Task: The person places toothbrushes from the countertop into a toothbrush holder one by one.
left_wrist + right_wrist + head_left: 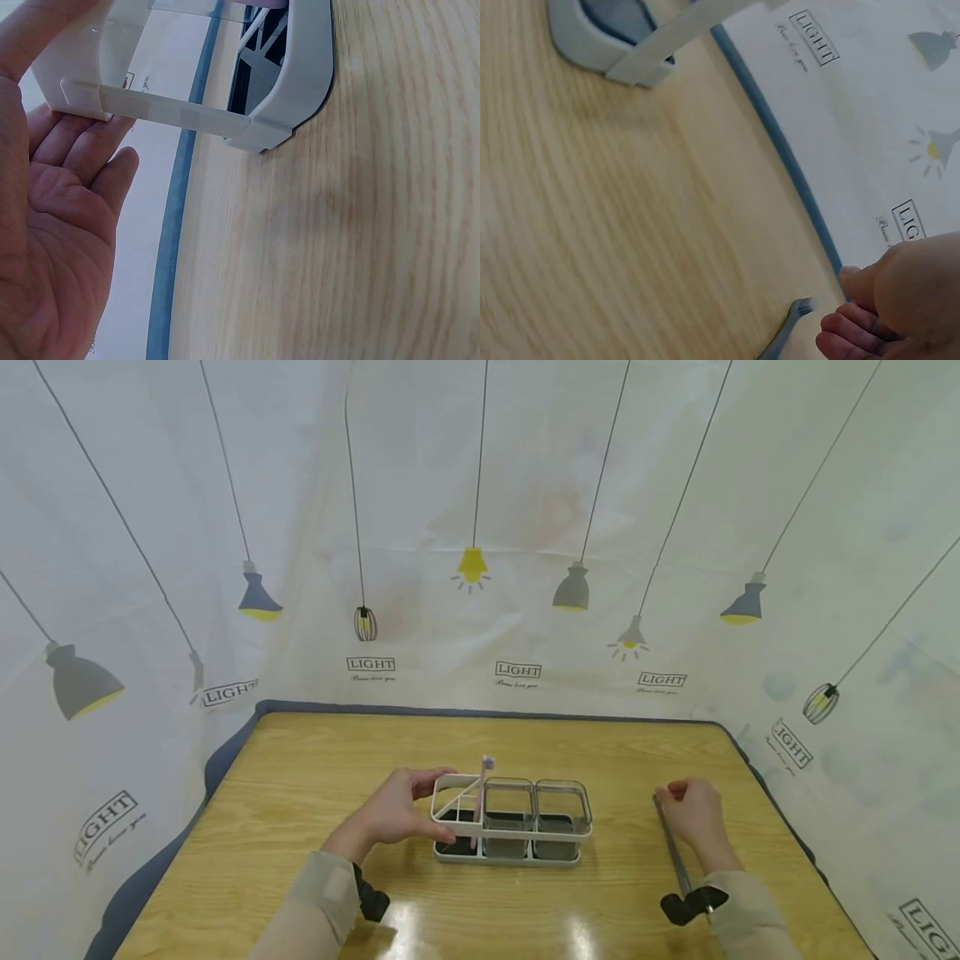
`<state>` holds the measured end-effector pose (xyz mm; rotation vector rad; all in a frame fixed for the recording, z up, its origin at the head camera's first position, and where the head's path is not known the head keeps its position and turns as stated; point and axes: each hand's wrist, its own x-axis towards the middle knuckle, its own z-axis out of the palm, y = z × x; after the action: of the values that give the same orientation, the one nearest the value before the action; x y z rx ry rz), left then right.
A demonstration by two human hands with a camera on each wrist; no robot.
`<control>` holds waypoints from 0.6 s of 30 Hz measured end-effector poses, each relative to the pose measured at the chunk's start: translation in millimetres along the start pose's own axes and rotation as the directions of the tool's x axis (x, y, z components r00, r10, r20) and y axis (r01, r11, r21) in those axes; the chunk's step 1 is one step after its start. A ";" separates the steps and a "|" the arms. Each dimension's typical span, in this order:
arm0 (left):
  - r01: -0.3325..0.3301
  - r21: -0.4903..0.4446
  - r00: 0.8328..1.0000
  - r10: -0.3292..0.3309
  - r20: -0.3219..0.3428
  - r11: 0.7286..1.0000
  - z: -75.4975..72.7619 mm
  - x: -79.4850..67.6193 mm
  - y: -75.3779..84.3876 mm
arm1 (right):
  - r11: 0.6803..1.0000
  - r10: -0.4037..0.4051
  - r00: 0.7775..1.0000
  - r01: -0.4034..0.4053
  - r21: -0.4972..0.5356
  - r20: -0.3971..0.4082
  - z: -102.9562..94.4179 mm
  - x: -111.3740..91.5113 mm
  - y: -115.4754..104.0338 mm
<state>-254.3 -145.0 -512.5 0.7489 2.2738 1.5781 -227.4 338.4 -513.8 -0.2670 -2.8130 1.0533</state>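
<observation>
My left hand [393, 810] grips the left end of a white toothbrush holder [517, 833], thumb in front and fingers behind. In the left wrist view, the fingers lie along the holder's end wall [71, 75]. A pink-handled toothbrush [477, 806] stands upright in the holder's divided left section. Two clear cups [510, 806] sit in its other sections. On the right, my right hand [693, 818], fingers loosely curled, is close beside a dark grey toothbrush [672, 847] on the table. The right wrist view shows a gap between its brush head [802, 306] and the fingertips.
The wooden table [337, 743] has a dark blue edging [450, 710] along its back and sides. White printed sheets [420, 485] with lamp drawings hang around it. Black wrist cameras [372, 897] are strapped to both wrists.
</observation>
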 end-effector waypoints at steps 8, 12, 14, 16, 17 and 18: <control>-0.003 0.005 1.000 0.003 0.010 1.000 -0.4 0.7 -0.2 | 0.988 0.061 0.990 -0.042 -0.146 0.126 2.4 2.7 15.0; 0.000 0.017 1.000 0.000 0.005 1.000 -0.1 1.5 0.8 | 0.983 0.073 0.980 -0.040 -0.177 0.183 4.2 3.5 16.9; 0.004 0.017 1.000 -0.004 0.003 1.000 -0.1 1.4 0.7 | 0.982 0.074 0.978 -0.037 -0.185 0.193 6.1 4.1 17.5; 0.009 0.017 1.000 -0.009 0.002 1.000 -0.2 0.9 0.6 | 0.981 0.071 0.978 -0.033 -0.192 0.195 8.3 4.5 18.8; 0.010 0.014 1.000 -0.010 0.003 1.000 -0.3 0.7 0.6 | 0.981 0.075 0.978 -0.036 -0.191 0.197 9.5 4.4 19.4; 0.010 0.013 1.000 -0.010 0.005 1.000 -0.4 0.5 0.6 | 0.981 0.077 0.977 -0.039 -0.189 0.197 10.6 4.4 19.7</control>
<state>-254.8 -144.9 -511.8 0.7423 2.2828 1.5569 -231.2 347.2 -534.5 -0.2760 -3.1114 0.8763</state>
